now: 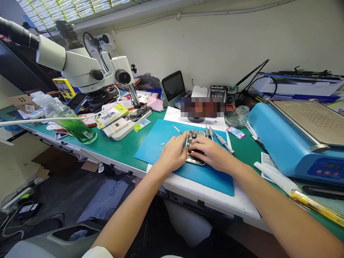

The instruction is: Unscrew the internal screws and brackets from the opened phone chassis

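Observation:
An opened smartphone (195, 135) lies on the blue mat (153, 138), its inner boards and metal parts bare. Along its left edge rests my left hand (174, 152), closed against the side of the phone. My right hand (211, 152) reaches over from the right with bent fingers, their tips together at the middle of the phone's inside. Whatever those fingertips hold, if anything, is too small or hidden to make out. Just beyond the phone lie grey pen-shaped screwdrivers (211, 133). A thin pointed tool (176, 129) sits near my left fingertips.
A microscope (80, 68) rises at the left, near a bottle of green liquid (76, 125). At the right stands a blue heating plate unit (282, 139), with a glass jar (238, 116) beside it. Behind the mat are a small screen (173, 86) and a soldering iron (248, 75).

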Motion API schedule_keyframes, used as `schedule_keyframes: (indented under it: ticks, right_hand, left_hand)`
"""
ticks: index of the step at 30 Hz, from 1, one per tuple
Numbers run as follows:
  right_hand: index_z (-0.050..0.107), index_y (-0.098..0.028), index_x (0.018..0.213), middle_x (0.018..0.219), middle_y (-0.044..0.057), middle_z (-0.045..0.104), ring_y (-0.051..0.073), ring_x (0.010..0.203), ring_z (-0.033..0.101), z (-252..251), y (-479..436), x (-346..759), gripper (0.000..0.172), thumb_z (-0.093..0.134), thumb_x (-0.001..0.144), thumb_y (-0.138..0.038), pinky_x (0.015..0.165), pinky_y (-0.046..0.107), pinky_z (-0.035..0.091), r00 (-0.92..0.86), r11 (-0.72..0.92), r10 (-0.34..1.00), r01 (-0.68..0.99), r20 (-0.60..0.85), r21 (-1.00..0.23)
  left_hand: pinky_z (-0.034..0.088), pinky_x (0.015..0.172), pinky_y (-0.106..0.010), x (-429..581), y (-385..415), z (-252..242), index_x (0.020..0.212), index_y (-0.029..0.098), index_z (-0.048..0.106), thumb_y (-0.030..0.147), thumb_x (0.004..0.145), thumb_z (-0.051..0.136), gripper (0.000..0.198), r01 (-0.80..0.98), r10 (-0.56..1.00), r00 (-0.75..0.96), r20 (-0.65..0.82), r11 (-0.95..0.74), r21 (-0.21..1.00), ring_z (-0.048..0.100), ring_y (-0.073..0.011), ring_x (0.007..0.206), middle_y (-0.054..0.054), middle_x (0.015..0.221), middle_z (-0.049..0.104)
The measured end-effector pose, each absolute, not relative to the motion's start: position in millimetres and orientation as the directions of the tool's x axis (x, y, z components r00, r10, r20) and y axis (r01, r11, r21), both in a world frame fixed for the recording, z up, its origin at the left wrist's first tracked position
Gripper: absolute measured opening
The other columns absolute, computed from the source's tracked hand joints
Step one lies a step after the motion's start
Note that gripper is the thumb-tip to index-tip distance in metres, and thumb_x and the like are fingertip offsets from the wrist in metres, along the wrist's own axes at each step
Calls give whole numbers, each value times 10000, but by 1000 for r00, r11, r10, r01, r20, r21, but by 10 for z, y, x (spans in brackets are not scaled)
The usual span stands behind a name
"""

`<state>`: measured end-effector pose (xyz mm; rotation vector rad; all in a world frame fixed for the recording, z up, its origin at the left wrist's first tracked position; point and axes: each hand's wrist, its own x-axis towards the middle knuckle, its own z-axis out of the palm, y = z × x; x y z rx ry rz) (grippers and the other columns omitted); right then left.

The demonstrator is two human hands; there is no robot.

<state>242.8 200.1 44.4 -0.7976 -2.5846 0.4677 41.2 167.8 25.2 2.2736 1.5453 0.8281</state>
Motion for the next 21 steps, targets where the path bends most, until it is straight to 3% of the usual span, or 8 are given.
schedule_keyframes:
  ticks: [21]
  right_hand:
    - [745,-204,1010,1004,116,695,276,952,643,405,2022,2434,230,554,1038,-330,827,419,535,-758,792,585,459,289,-403]
  left_hand:
    - [575,990,-496,385,1681,256,1329,187,615,335,1031,647,335,741,917,259,303,-390,547,664,-260,1143,-99,1292,656]
